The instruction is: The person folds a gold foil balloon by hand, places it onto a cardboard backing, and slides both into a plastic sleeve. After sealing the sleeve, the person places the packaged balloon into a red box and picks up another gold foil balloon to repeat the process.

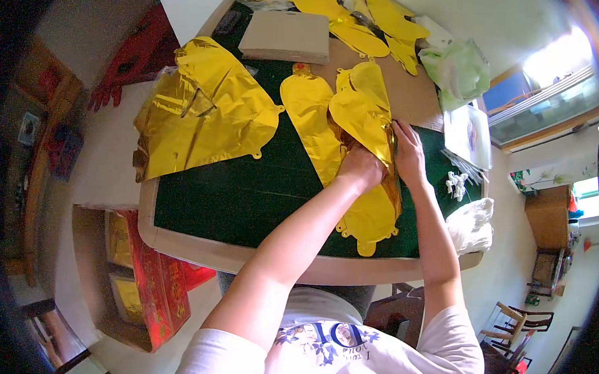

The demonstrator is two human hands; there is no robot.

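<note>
A person's left hand (363,168) is reaching beneath a flap of a gold foil piece (359,109), which is stretching toward the front edge of the green surface (228,209); its fingers are hiding, their grip impossible to tell. The right hand (410,153) is lying along the foil's right side, fingers extending nearly straight, any pinch unclear. A wide foil sheet (212,131) is overhanging the left edge.

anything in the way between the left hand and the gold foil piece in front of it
Nothing visible: the left hand is already at the gold foil piece, partly hidden by its fold. The right hand is at the foil's right edge, not between them.
</note>
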